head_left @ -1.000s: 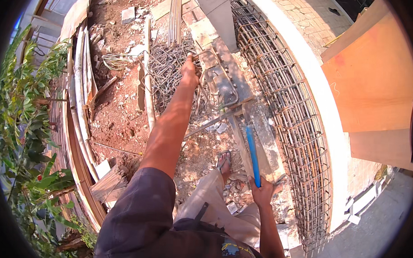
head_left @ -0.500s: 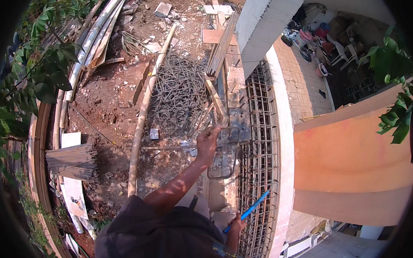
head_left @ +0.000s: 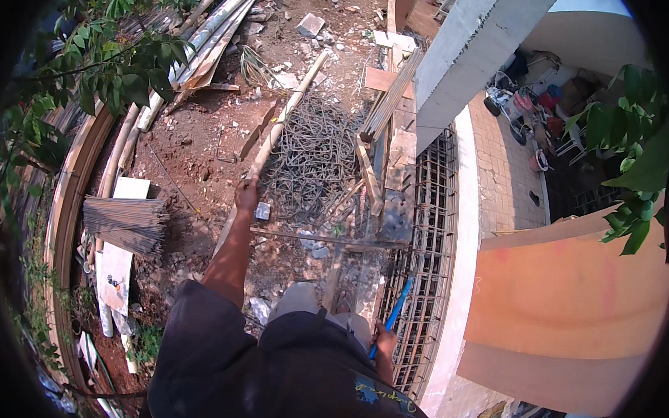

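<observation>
Looking down, head view: tangled rebar pile [head_left: 314,153] and long pole [head_left: 278,130] lie beside left hand [head_left: 246,195], outstretched; finger state unclear. Right hand [head_left: 384,341] fingers closed on blue-handled tool [head_left: 392,314], low right, long axis pointing up-right over rebar cage [head_left: 429,234].

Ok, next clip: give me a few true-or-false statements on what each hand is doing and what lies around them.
1. The right hand holds a blue rod-like tool. True.
2. The left hand rests on the orange panel. False: it is stretched out over red soil, by a long pole; the orange panel is on the right.
3. A heap of bent steel bars lies ahead of the left hand. True.
4. The rebar grid is stacked on the far left. False: it runs along the white curved wall on the right.
</observation>
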Available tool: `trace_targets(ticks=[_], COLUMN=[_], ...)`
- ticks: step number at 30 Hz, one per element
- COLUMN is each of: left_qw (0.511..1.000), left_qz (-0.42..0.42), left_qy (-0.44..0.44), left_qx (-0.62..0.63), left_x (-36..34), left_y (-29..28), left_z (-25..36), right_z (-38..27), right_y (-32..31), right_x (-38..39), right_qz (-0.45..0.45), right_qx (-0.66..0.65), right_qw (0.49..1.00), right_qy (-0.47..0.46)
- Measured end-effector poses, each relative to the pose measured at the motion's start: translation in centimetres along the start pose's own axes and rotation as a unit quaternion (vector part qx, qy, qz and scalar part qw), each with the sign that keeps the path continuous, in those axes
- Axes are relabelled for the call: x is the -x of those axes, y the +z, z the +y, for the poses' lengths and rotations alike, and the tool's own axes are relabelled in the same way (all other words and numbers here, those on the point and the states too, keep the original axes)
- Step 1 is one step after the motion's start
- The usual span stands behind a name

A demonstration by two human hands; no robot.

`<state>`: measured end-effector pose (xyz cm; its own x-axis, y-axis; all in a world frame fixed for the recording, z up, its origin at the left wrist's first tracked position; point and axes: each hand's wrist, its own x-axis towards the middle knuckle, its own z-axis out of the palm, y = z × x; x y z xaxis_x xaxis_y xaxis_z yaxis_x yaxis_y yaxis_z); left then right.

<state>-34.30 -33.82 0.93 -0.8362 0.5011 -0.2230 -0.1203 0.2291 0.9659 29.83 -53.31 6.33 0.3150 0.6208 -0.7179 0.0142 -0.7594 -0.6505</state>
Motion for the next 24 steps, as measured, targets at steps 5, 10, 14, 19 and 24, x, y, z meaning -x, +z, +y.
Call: trace_targets(ticks=[5, 10, 14, 19, 24], left_qw=[0.85, 0.749, 0.824, 0.869, 0.955], left_qz=[-0.126, -0.236, -0.254, -0.188, 0.021], left_qy=[-0.459, -0.512, -0.362, -0.144, -0.208], left_qx=[-0.227, -0.347, -0.354, -0.435, -0.21], left_x=[31.2, 50.3, 53.8, 49.5, 45.8], left_y=[-13.0, -15.1, -8.1, -5.6, -5.7], left_z=[-17.7, -21.1, -23.8, -24.3, -19.8], right_z=[-4.8, -10.1, -14.0, -18.7, -20.4], right_y=[-4.9, -9.4, -10.0, -7.2, -2.9], right_x=[-5.3, -9.2, -13.7, -11.4, -10.8], right_qz=[-0.027, -0.082, -0.041, -0.074, -0.209], right_qx=[0.053, 0.167, 0.256, 0.263, 0.068], right_qw=[0.998, 0.959, 0.929, 0.886, 0.912], right_qy=[-0.026, -0.213, -0.262, -0.376, -0.346])
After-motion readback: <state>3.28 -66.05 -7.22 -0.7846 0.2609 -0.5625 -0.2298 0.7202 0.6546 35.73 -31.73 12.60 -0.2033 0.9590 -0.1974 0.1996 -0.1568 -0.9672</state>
